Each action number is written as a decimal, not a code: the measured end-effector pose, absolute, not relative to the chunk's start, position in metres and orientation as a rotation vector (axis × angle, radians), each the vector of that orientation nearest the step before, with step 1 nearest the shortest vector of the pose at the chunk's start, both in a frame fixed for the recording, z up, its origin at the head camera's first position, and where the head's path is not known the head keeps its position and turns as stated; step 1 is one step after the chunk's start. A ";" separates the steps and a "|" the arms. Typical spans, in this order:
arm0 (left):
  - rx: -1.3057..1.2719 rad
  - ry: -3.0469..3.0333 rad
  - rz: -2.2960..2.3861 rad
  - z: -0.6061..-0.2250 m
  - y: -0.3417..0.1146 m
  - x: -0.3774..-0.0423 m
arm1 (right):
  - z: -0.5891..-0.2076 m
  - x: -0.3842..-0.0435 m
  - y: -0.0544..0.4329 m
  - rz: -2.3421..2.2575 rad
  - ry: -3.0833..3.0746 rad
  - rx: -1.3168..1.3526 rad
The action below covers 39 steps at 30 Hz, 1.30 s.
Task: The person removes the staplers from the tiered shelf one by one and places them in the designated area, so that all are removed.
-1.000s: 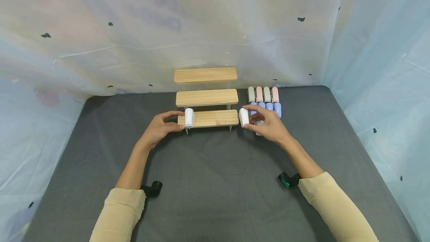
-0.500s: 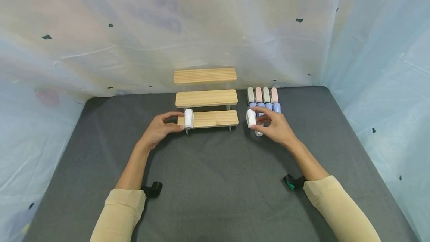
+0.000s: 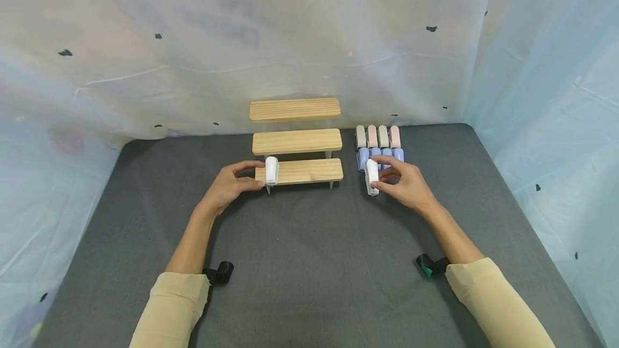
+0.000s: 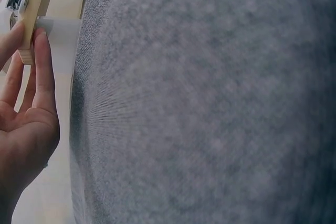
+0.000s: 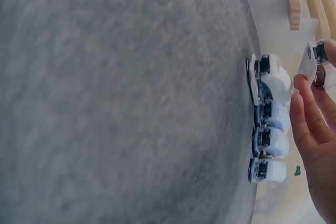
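Note:
My right hand [image 3: 406, 181] pinches a white mini stapler [image 3: 371, 169] between thumb and fingers. In the right wrist view this stapler [image 5: 308, 62] is lifted off the cloth, apart from a second white stapler [image 5: 276, 80] that stands on it. From the head view the held one largely covers the second. My left hand [image 3: 231, 184] grips the left end of the lowest board [image 3: 309, 171] of a wooden stepped stand, thumb above and fingers beneath in the left wrist view. Another white stapler [image 3: 272, 169] sits on that board's left end, close to the left fingers.
Blue staplers [image 3: 362, 159] stand in a row right of the stand. Behind them is a row of grey-green [image 3: 360, 137] and pink staplers [image 3: 371, 136]. The middle board [image 3: 297, 141] and top board [image 3: 295, 109] rise toward the back curtain [image 3: 300, 31]. Grey cloth [image 3: 309, 262] covers the table.
My right hand has moved right with the white stapler, from beside the lowest board to over the other white stapler. The left hand has stayed on the board.

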<state>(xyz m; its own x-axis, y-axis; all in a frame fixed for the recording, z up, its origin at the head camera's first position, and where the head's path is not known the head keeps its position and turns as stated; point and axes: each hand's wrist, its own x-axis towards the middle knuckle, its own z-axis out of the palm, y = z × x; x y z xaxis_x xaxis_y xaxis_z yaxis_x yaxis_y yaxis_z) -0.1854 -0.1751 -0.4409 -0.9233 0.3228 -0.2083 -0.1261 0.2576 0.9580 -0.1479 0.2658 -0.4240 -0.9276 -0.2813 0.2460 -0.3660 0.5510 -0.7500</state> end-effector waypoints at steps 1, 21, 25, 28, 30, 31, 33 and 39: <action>0.179 2.172 1.708 -0.441 -0.175 -0.186 | -0.424 -0.147 0.267 1.328 -2.682 0.559; 0.187 2.179 1.703 -0.443 -0.178 -0.185 | -0.428 -0.137 0.291 1.301 -2.722 0.456; 0.195 2.174 1.708 -0.442 -0.179 -0.185 | -0.428 -0.135 0.293 1.270 -2.765 0.433; 0.201 2.177 1.711 -0.442 -0.179 -0.185 | -0.429 -0.135 0.294 1.263 -2.789 0.412; 0.202 2.181 1.711 -0.442 -0.178 -0.185 | -0.430 -0.135 0.295 1.251 -2.797 0.402; 0.206 2.185 1.708 -0.442 -0.178 -0.185 | -0.431 -0.135 0.295 1.253 -2.795 0.396; 0.209 2.188 1.707 -0.443 -0.178 -0.185 | -0.433 -0.136 0.296 1.250 -2.787 0.390; 0.201 2.189 1.709 -0.444 -0.177 -0.186 | -0.441 -0.140 0.296 1.264 -2.773 0.371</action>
<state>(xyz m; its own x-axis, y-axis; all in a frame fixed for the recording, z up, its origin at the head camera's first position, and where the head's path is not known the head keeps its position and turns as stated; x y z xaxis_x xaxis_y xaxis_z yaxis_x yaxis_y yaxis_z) -0.1859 -0.1769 -0.4438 -0.9268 0.3244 -0.1890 -0.1047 0.2602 0.9599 -0.1398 0.2962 -0.4407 -0.9682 -0.1889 0.1637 -0.2475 0.6323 -0.7341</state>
